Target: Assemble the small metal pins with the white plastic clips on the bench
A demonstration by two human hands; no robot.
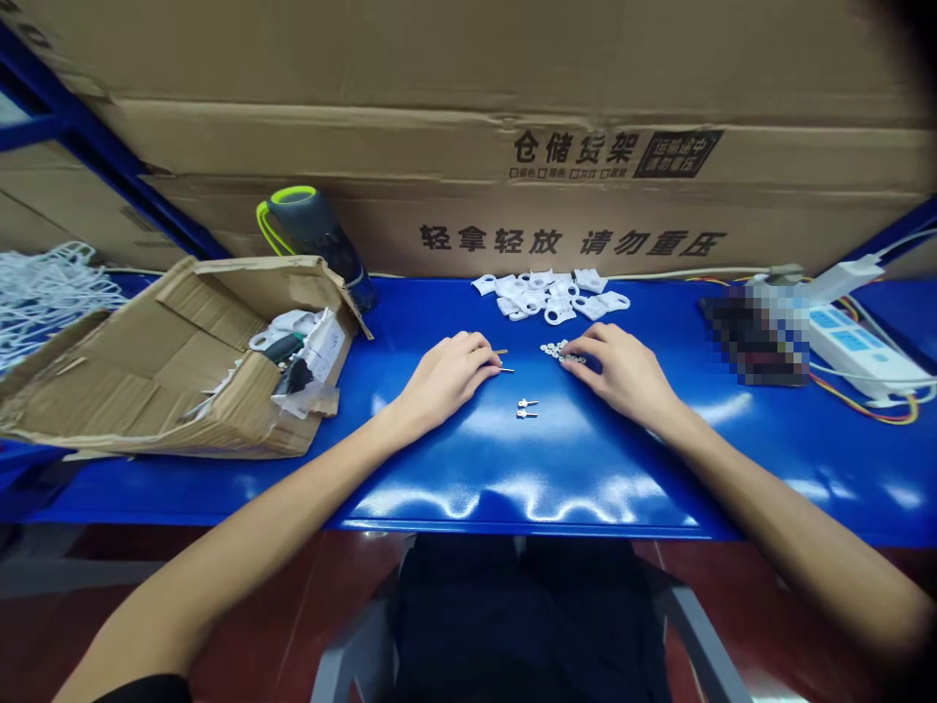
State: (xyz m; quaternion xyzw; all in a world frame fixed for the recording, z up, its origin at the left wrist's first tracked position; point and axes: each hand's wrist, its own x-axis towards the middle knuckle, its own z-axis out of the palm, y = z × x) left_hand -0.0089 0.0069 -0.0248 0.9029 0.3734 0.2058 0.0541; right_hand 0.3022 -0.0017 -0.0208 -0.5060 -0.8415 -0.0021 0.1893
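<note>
My left hand (455,375) rests over the blue table, its thumb and fingers closed on a thin metal pin (508,370) that sticks out to the right. A small brownish strip (502,351) shows just beyond those fingertips. My right hand (622,369) reaches into a little pile of small whitish pieces (552,349); its thumb and forefinger are apart, with some pieces between them. Nearer to me, between both hands, lie two small metal screw-like parts (527,414), side by side. Behind the hands is a heap of white tags with round holes (560,310).
An open cardboard box (220,444) with tools and bags stands left, a dark bottle (322,234) with a lime rim behind it. White wire pieces (51,293) lie far left. A power strip (864,347) with cables and a blurred dark object (761,337) are right.
</note>
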